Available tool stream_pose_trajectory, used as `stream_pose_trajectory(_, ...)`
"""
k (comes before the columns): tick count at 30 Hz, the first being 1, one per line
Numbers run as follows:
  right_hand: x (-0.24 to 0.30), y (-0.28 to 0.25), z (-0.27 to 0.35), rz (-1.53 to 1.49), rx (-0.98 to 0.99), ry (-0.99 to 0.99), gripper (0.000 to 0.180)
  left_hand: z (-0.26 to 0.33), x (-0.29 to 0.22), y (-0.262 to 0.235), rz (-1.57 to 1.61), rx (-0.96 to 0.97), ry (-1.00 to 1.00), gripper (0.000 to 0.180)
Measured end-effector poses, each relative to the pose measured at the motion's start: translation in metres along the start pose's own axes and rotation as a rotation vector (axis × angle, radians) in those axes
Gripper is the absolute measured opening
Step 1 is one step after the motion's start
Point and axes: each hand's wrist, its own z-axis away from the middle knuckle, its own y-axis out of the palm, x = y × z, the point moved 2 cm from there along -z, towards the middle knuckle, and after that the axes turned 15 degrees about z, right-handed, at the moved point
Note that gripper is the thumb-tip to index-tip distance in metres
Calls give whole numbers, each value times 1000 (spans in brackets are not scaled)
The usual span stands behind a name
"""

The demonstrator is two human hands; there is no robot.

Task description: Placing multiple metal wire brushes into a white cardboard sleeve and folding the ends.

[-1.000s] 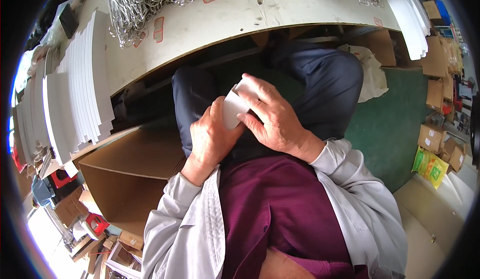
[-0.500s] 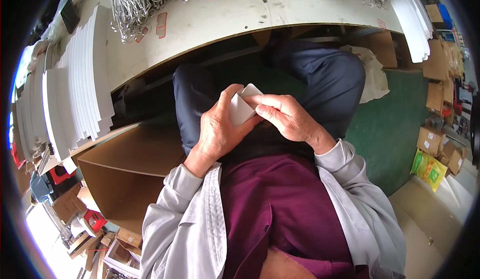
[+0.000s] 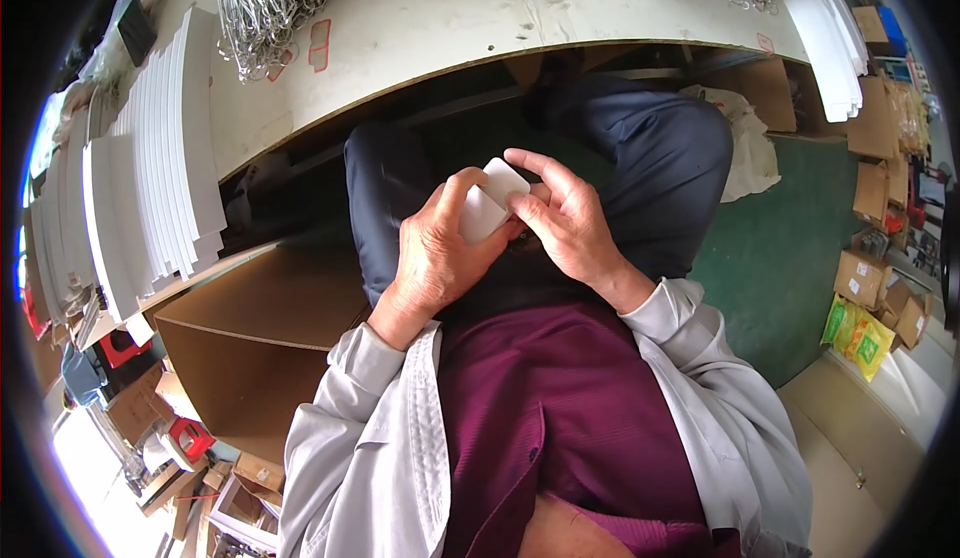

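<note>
Off-white worktable (image 3: 400,48) spans the top of the head view, bearing bunches of bent silver metal wire hooks (image 3: 270,13), with long white card strips (image 3: 165,148) stacked at the left and a brown open-topped cardboard carton (image 3: 250,358) below them; a smooth green floor (image 3: 765,268) shows at the right. Between the person's knees, clad in dark navy trousers (image 3: 660,148), and apart from the table edge, a small white smooth-faced box (image 3: 482,218) with a round-cornered flap (image 3: 507,182) is held up in the air, tilted. The left hand (image 3: 435,253) is closed around the box from the left, its bent index finger at the upper edge. The right hand (image 3: 577,226) lays its thumb on the flap while its index finger reaches past it; its other fingers are partly hidden, so I cannot tell whether it pinches the flap or only presses it. Flap and box may be one folded piece or two; the small, pale shapes make that hard to judge. Good handling here, I judge, wants a firm left hold without denting the walls, light and even thumb pressure near the flap's edge, and fingertips clear of the seam so the corners stay square.
</note>
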Motion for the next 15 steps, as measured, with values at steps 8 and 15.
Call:
stream_pose_trajectory(8, 16, 8, -3, 609, -132, -393, 25, 8, 5, 3, -46, 5, -1, 63)
stream_pose_trajectory(15, 16, 13, -3, 661, -104, -326, 31, 6, 8, 1, -68, -23, -45, 68)
